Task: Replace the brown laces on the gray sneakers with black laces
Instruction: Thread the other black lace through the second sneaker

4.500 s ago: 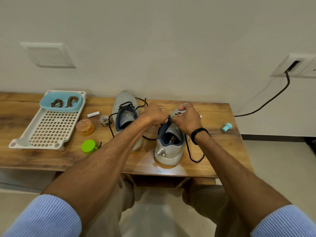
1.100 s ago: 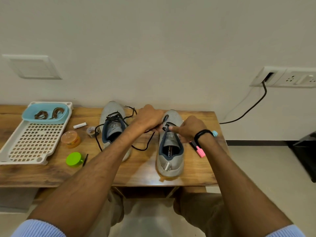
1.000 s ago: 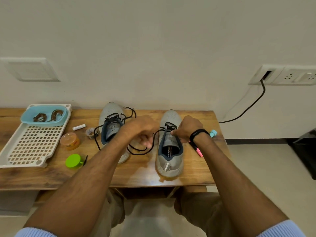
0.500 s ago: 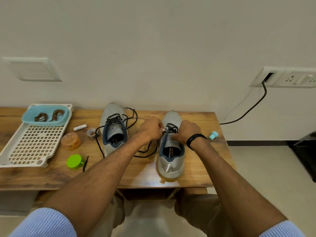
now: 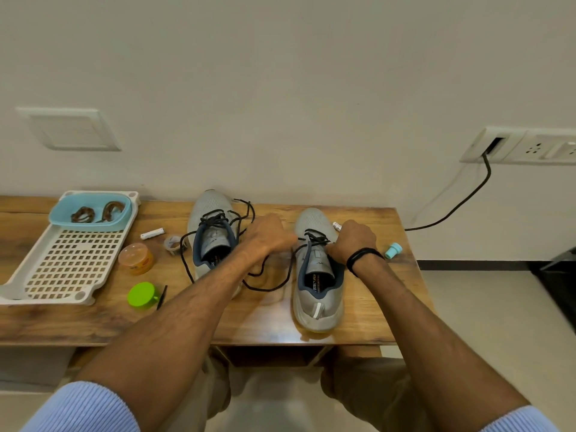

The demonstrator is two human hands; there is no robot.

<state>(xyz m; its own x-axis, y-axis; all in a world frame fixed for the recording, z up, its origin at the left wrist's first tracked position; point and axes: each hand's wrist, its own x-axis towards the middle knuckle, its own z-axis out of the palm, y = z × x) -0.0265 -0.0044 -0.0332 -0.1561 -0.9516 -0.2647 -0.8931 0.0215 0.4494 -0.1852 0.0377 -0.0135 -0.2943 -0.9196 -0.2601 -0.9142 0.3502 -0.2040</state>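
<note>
While the black lace (image 5: 268,289) is pinched in the curled fingers of the left hand (image 5: 268,235) at mid-frame, slack is best drawn evenly through the right sneaker (image 5: 318,291). It is steadied by the right hand (image 5: 355,241), fingers curled at the eyelets, their hold hidden. On the white tray (image 5: 46,300) at left, a blue tub (image 5: 93,226) holds the coiled brown laces (image 5: 84,213); the orange jar's (image 5: 136,258) contents cannot be told.

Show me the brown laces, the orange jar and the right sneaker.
brown laces (image 5: 109,209), head view, on the right-hand coil.
orange jar (image 5: 136,257), head view, on its lid.
right sneaker (image 5: 314,220), head view, on the bare toe.
</note>
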